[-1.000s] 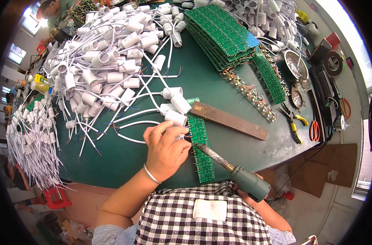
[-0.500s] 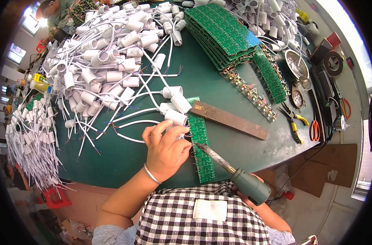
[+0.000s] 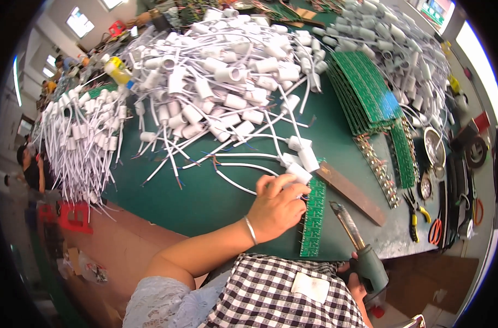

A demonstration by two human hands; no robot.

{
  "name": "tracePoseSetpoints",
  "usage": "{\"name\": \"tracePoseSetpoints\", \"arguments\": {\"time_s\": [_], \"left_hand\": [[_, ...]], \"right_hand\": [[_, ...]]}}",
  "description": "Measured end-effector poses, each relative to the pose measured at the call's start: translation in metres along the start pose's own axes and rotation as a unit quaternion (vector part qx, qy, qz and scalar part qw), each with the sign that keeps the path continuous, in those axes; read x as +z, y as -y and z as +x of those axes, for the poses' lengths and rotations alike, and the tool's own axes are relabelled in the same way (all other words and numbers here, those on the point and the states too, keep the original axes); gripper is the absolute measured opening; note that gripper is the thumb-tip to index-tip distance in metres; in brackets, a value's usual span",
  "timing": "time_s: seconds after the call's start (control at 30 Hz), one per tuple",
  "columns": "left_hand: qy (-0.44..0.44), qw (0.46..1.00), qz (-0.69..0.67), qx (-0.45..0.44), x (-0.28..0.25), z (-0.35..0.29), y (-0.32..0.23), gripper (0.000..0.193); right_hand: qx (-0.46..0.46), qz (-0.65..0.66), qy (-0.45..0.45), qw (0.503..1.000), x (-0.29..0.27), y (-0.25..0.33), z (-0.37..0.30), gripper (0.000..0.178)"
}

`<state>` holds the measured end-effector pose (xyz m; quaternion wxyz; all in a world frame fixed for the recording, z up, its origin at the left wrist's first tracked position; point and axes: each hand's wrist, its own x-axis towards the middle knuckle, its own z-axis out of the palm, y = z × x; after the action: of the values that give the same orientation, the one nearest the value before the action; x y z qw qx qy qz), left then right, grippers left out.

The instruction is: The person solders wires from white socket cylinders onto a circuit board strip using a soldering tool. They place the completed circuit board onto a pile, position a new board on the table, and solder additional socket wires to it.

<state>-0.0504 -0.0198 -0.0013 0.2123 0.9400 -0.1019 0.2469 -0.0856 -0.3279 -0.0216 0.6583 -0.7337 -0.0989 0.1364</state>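
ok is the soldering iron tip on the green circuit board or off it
Off: the soldering iron tip is right of the green circuit board, with tabletop showing between.

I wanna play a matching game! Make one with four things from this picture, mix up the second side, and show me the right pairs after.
Column one
1. soldering iron
2. left hand
3. pliers
4. long bar

Column two
A. has yellow handles
B. beside the narrow green circuit board
C. is brown
D. held in the right hand

Right pairs
1 goes with D
2 goes with B
3 goes with A
4 goes with C
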Motion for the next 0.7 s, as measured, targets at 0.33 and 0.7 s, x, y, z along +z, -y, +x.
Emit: {"name": "tracePoseSetpoints", "arguments": {"time_s": [0.33, 0.7], "left_hand": [[-0.006, 1.0, 0.002, 0.007, -0.001, -0.004, 0.002, 0.01], [0.018, 0.998, 0.052, 0.01, -0.046, -0.004, 0.007, 0.02]], "right_hand": [[-0.015, 0.043, -0.022, 0.999, 0.014, 0.019, 0.01, 0.039], [-0.033, 0.026, -0.018, 0.999, 0.011, 0.008, 0.02, 0.053]]}}
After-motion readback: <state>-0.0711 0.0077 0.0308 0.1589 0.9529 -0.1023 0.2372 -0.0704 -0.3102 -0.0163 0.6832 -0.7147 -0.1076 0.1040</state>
